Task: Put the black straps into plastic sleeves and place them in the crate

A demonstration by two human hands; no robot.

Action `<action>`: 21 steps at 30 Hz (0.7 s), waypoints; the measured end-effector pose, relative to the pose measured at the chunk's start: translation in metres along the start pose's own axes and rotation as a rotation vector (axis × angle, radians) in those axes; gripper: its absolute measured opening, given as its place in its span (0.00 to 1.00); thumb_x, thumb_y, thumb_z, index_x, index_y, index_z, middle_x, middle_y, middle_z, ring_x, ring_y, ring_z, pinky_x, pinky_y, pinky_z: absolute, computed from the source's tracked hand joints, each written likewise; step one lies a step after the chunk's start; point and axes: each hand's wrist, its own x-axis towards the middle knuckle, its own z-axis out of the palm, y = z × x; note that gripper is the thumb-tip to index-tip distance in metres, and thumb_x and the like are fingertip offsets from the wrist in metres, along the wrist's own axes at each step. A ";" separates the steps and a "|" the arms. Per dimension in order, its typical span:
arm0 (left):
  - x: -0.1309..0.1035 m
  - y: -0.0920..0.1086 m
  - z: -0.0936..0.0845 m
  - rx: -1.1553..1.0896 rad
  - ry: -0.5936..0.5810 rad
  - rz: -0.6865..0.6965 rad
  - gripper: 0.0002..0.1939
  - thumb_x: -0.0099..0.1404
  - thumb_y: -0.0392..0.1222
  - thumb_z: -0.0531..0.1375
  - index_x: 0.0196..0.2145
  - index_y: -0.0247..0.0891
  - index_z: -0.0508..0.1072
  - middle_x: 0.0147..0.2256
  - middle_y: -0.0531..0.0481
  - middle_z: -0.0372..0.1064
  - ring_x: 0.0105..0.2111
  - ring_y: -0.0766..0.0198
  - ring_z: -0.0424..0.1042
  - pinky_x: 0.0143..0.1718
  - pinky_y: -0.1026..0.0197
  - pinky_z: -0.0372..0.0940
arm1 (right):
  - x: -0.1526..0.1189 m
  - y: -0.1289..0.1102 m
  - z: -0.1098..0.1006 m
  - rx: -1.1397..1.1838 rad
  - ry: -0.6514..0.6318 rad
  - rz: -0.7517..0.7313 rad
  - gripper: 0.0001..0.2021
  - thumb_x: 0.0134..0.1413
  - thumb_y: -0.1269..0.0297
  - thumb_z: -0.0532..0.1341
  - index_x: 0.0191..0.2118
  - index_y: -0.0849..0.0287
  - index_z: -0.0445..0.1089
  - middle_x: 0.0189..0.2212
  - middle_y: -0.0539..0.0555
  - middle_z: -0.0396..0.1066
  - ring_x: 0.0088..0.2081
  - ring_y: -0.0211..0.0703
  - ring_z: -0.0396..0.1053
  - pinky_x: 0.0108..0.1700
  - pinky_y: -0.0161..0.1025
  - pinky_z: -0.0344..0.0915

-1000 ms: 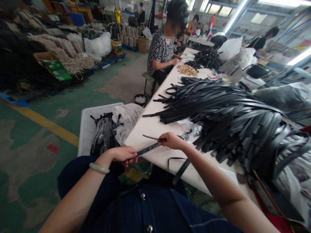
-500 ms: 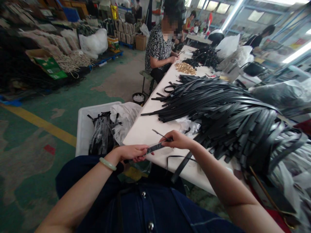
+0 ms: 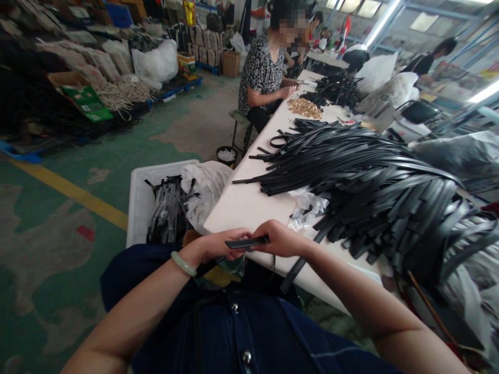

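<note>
In front of my lap, at the table's near corner, my two hands meet around a black strap (image 3: 246,242). My right hand (image 3: 281,239) is closed on the strap, and its flat end sticks out to the left across my other fingers. My left hand (image 3: 222,245) has its fingers curled beneath and behind that end, closed on the strap too; its fingertips are partly hidden. A big heap of black straps (image 3: 374,176) covers much of the table to the right. One strap (image 3: 294,275) hangs over the near edge beneath my right forearm.
The white table (image 3: 249,208) runs away from me. A white bin (image 3: 136,208) with wrapped black strips stands left. Further along lie gold-coloured metal pieces (image 3: 305,108), where a person (image 3: 261,72) sits working. Crumpled clear plastic (image 3: 307,208) lies beside the heap.
My hands have drawn together. The strap that stretched between them now lies with its end over my left fingers, and the thin dark tip that pointed up-left is out of sight.
</note>
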 end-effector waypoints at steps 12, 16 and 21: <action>-0.085 -0.027 -0.029 0.223 0.346 -0.036 0.16 0.64 0.53 0.54 0.35 0.35 0.66 0.25 0.56 0.60 0.23 0.70 0.58 0.23 0.68 0.54 | 0.014 0.008 -0.037 -0.160 0.075 0.192 0.16 0.55 0.56 0.57 0.31 0.64 0.75 0.19 0.50 0.67 0.21 0.35 0.58 0.24 0.32 0.52; -0.089 -0.031 -0.023 0.340 0.530 0.040 0.13 0.63 0.46 0.53 0.28 0.34 0.70 0.26 0.51 0.65 0.26 0.66 0.63 0.28 0.66 0.59 | 0.044 -0.012 -0.015 -0.410 0.115 0.049 0.19 0.52 0.65 0.59 0.51 0.60 0.71 0.48 0.60 0.72 0.43 0.47 0.70 0.43 0.38 0.62; -0.093 -0.033 -0.009 0.413 0.634 0.127 0.13 0.63 0.42 0.52 0.28 0.35 0.72 0.28 0.50 0.71 0.31 0.62 0.68 0.35 0.62 0.62 | 0.086 -0.041 0.035 -0.384 -0.190 -0.044 0.19 0.57 0.53 0.58 0.49 0.59 0.71 0.43 0.60 0.75 0.43 0.50 0.72 0.42 0.38 0.62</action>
